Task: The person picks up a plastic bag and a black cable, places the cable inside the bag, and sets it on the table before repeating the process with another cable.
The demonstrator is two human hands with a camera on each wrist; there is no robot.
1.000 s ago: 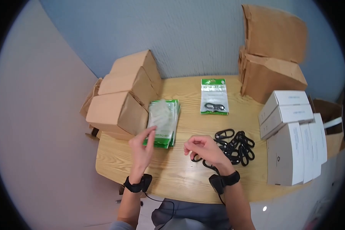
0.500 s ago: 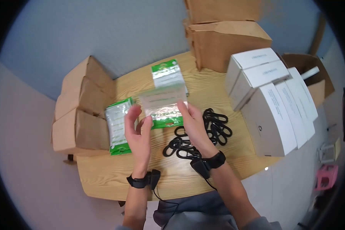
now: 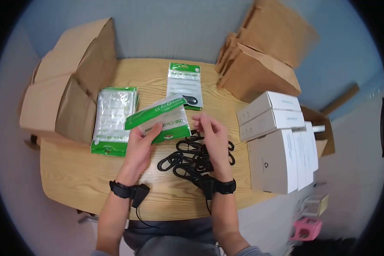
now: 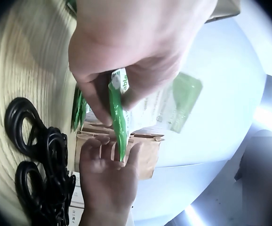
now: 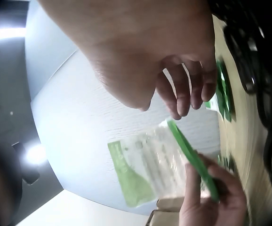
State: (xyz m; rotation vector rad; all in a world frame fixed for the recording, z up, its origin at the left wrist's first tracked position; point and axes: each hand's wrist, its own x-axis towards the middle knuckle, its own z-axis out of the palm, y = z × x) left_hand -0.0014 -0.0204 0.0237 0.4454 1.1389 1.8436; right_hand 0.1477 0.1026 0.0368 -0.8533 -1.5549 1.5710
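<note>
My left hand (image 3: 140,147) pinches a flat green-and-white plastic pouch (image 3: 168,123) printed "USB-C to USB", thumb on top and fingers beneath. It is held tilted above the table. Just off its right end is my right hand (image 3: 216,138), fingers loosely bent and thumb apart from them, with nothing between them in the right wrist view. Under the right hand lies a pile of coiled black cables (image 3: 185,158). To the left is a stack of similar pouches (image 3: 114,114). Behind the held pouch, another pouch (image 3: 183,82) lies with a black cable inside it.
Brown cardboard boxes (image 3: 57,100) stand along the table's left side. More brown cardboard (image 3: 260,70) is at the back right. White boxes (image 3: 271,153) are stacked at the right edge, beside an open carton (image 3: 328,138). A pink stool (image 3: 306,229) is on the floor.
A pouch has come off the left stack and was between both hands half a second ago. Now the left hand alone holds it, turned and tilted; the right hand has come off it.
</note>
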